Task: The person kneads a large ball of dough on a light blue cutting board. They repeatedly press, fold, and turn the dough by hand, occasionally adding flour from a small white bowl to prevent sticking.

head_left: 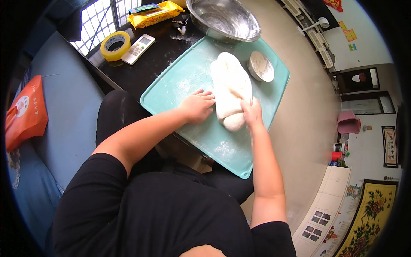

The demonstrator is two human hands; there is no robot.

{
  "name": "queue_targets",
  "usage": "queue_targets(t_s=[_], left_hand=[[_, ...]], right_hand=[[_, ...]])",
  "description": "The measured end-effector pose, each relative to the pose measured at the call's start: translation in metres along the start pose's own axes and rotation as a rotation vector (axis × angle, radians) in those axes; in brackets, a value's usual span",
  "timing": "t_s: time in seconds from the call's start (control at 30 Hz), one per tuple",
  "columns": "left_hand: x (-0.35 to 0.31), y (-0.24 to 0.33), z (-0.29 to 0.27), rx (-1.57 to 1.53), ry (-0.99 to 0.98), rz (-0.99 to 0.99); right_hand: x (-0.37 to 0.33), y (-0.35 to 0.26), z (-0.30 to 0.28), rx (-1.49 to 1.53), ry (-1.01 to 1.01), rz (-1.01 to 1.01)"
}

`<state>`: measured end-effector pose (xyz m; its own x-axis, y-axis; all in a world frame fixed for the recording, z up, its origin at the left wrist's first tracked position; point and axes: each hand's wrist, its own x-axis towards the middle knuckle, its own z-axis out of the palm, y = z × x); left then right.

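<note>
Folding seems underway: dough (231, 79) is pinched by the right hand (252, 112), mostly left of and beyond that grip; the left hand (198, 106) is held open; pressing is probably called for.

Smooth matt dough (231, 79), smooth teal plastic board (171, 90), shiny metal basin (227, 19).

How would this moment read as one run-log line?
left hand: open, beside dough | right hand: grips dough's right side | dough: on teal mat
</note>
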<state>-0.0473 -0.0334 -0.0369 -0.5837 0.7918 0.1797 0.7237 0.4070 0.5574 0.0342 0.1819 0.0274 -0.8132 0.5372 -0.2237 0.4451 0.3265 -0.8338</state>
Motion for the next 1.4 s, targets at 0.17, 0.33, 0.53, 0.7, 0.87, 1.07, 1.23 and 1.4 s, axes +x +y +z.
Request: queue_targets(t_s=[0.17, 0.33, 0.53, 0.7, 0.87, 1.07, 1.23, 1.4], left_hand=[[0.005, 0.001, 0.004, -0.895, 0.358, -0.346], [0.007, 0.041, -0.018, -0.514, 0.247, -0.246], [0.007, 0.064, -0.043, 0.137, 0.070, 0.218], [0.015, 0.045, -0.027, -0.001, 0.150, 0.107], [0.015, 0.036, -0.025, -0.001, 0.133, 0.130], [0.028, 0.001, -0.019, -0.598, 0.400, -0.134], [0.076, 0.005, -0.037, -1.572, 0.195, -0.749], [0.068, 0.009, -0.041, -1.524, 0.274, -0.512]], right_hand=[[-0.069, -0.018, 0.033, 0.542, -0.025, 0.252], [-0.092, -0.034, 0.015, 0.368, -0.313, 0.264], [-0.097, 0.057, -0.016, -0.527, 0.182, -0.149], [-0.118, 0.051, 0.018, -0.901, -0.111, -0.180], [-0.007, 0.092, 0.015, -0.651, 0.287, -0.289], [0.073, 0.023, 0.025, 0.243, 0.216, -0.282], [0.079, -0.039, 0.029, 0.669, -0.240, 0.042], [0.000, -0.081, 0.006, 0.664, -0.168, -0.200]])
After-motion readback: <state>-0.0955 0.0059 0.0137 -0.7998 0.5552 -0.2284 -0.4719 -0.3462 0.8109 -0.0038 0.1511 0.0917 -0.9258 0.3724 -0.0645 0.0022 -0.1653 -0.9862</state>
